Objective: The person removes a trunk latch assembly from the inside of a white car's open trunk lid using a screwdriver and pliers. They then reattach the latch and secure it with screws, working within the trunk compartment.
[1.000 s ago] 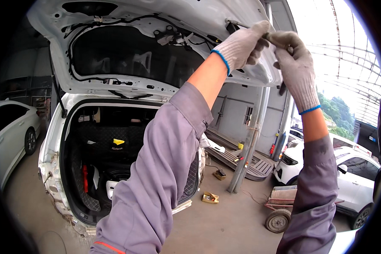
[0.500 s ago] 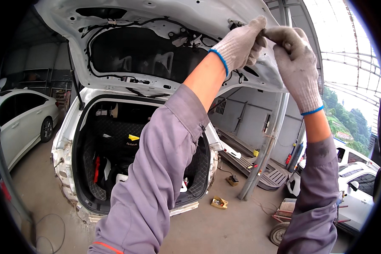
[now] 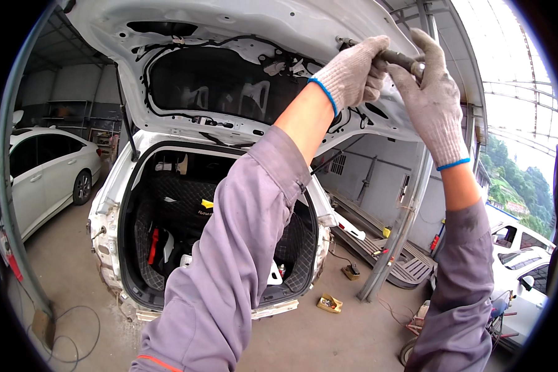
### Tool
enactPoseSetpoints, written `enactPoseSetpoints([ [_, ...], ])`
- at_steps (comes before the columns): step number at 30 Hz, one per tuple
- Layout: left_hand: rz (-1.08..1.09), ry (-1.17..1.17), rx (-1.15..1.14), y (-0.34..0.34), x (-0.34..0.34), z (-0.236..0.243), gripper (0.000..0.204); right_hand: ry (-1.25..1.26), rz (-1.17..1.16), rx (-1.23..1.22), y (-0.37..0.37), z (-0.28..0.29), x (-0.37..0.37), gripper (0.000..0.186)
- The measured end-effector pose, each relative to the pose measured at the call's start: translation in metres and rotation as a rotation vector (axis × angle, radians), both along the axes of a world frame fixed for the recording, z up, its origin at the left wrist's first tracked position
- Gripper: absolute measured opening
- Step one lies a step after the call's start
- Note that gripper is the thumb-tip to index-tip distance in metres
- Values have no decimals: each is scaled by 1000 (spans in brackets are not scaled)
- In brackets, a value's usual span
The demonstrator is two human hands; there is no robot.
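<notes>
My left hand [image 3: 353, 74], in a pale knit glove with a blue cuff, is closed round a dark cylindrical metal tool [image 3: 400, 59] high under the raised white tailgate [image 3: 108, 34]. A metal end of it reaches the panel left of my fingers. My right hand [image 3: 435, 102], gloved alike, is at the tool's near end, index finger raised and thumb and other fingers round it. The tailgate's black wiring and holes show; where the tool engages is partly hidden.
Below is an open trunk [image 3: 167, 235] with stripped rear corners. A white car [image 3: 49, 164] stands left, more cars [image 3: 521, 260] right. Steel posts [image 3: 384, 260], stacked metal ramps [image 3: 403, 263], a yellow tool box [image 3: 330, 303], a black tool [image 3: 351, 271] and hoses are around.
My right hand's index finger has lifted off the tool, exposing more of its shaft. My left hand stays gripped. The surrounding scene has shifted rightward in the view.
</notes>
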State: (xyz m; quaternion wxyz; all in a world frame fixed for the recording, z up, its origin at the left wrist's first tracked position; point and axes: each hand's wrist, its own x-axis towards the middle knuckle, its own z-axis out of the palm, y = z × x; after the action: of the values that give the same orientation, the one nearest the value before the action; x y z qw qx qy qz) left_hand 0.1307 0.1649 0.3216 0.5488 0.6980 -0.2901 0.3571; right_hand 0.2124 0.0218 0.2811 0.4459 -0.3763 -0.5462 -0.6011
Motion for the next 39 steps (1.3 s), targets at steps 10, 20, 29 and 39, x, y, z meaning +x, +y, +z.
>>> enactPoseSetpoints([
  [10, 160, 10, -22, -15, -6, -6, 49, -59, -12, 20, 6, -1, 9, 29],
  [20, 2, 84, -104, -17, 3, -10, 44, -127, -81, 6, -2, -1, 8, 22],
  [29, -16, 55, -196, -22, 3, -6, 37, -96, 9, -18, 0, -4, 2, 18],
  [39, -5, 29, -102, -10, 3, -11, 41, 16, 20, -42, 7, -5, 0, 29],
])
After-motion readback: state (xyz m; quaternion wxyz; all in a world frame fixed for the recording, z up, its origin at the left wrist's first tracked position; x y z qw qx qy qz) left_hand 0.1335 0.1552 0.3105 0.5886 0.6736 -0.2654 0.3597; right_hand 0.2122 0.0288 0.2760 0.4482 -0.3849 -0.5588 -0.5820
